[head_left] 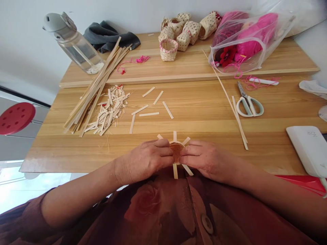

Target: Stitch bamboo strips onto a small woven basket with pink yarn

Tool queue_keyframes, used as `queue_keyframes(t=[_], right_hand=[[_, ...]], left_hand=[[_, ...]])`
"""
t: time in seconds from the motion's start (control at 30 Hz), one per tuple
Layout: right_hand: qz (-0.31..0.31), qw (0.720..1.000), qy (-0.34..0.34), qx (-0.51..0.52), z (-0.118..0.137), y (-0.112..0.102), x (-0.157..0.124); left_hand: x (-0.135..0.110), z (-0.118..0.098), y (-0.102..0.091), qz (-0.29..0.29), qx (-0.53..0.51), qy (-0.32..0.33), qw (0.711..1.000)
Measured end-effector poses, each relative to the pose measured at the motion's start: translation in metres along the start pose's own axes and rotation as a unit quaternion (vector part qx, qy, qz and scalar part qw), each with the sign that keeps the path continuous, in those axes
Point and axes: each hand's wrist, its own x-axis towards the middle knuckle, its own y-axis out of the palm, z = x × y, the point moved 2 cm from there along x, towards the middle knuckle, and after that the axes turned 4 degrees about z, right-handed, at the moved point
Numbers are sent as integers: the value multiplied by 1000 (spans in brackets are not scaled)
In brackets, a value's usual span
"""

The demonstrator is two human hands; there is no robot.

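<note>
Both grips are clamped from either side on a small woven bamboo base [176, 151], the left hand [149, 158] and right hand [208, 160] nearly meeting. Its loose strips [175, 171] fan outward over the near edge of the table [76, 149]; the fingers hide most of the weave.

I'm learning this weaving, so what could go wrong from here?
The small woven base is held only by the left hand and right hand pinching it, so its projecting strips could shift if either loosens. The loose cut strips lying just ahead might also get knocked about.
</note>
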Motion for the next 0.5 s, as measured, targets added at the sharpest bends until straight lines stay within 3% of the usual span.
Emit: queue_keyframes(t=[0.1,0.3,0.5], right_hand=[[-26,1000,-1,-3,0,-1,-2],[-104,991,71,-49,0,-3,-11],[-103,992,66,-38,0,-4,-9]], left_hand=[[-2,-2,3,-7,8,-8,1000],[-2,-6,2,-21,35,1,999],[1,-5,3,-16,28,-5,999]])
